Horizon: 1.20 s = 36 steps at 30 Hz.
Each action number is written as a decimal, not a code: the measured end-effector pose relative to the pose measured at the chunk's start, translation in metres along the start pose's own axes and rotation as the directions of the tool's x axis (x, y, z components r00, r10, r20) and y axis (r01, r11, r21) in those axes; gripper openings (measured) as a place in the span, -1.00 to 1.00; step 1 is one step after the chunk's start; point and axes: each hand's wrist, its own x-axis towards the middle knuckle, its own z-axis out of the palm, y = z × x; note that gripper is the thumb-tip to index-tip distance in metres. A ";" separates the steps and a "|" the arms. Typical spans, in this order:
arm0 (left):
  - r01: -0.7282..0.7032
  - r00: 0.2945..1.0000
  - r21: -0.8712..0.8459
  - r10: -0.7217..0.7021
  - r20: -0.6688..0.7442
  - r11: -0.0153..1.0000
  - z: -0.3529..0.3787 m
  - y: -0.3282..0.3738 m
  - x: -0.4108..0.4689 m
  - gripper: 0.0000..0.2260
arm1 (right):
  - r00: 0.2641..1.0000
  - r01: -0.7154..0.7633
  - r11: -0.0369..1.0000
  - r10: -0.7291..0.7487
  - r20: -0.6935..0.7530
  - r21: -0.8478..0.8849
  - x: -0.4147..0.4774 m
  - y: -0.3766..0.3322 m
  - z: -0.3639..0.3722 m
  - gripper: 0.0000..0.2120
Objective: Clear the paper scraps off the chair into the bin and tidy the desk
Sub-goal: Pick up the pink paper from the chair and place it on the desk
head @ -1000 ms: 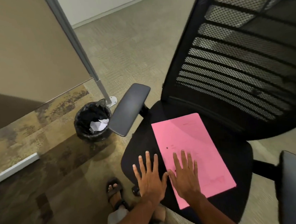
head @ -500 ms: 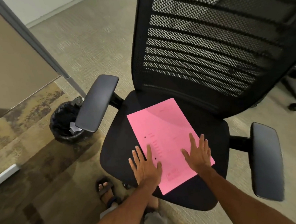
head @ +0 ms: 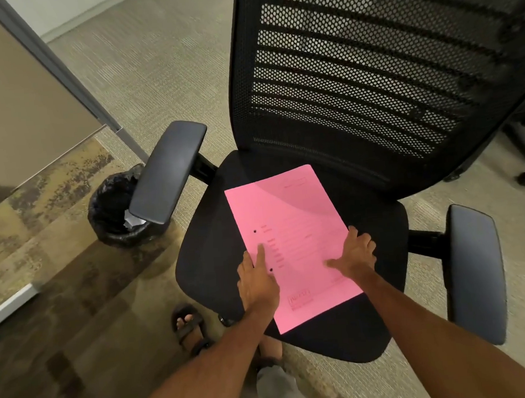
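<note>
Black mesh office chair [head: 215, 257] on beige carpet [head: 155, 67], pink sheet [head: 290, 228] flat on its seat. Left hand [head: 257, 279] at sheet's left edge, forefinger out on the paper, other fingers curled at the edge. Right hand [head: 355, 254] at right edge, fingers bent over it, thumb on top. Lined bin [head: 108, 208] just left of the armrest [head: 167, 170], white scrap [head: 132, 220] inside. Grey partition [head: 18, 100] far left.

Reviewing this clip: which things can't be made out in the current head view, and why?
- Printed text on the pink sheet: too small and faint.
- Bin contents: the chair's armrest covers part of the opening; only a white paper scrap shows.
- Right hand fingers: curled at the sheet's edge, grip unclear.
- Desk: outside the frame.
</note>
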 end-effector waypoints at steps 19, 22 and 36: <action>0.008 0.993 -0.540 -0.070 -0.095 0.841 -0.028 0.007 0.011 -0.91 | 0.991 -0.123 0.938 0.096 0.097 0.326 -0.002 0.006 0.008 -0.15; 0.043 0.994 -0.582 -0.095 -0.060 0.812 -0.037 0.000 0.009 -0.83 | 0.993 -0.102 0.894 0.066 0.097 0.437 -0.011 0.007 0.012 -0.26; 0.068 0.993 -0.593 -0.109 -0.034 0.802 -0.093 -0.013 -0.020 -0.63 | 0.997 -0.070 0.727 0.063 0.035 0.683 -0.070 0.013 0.015 -0.51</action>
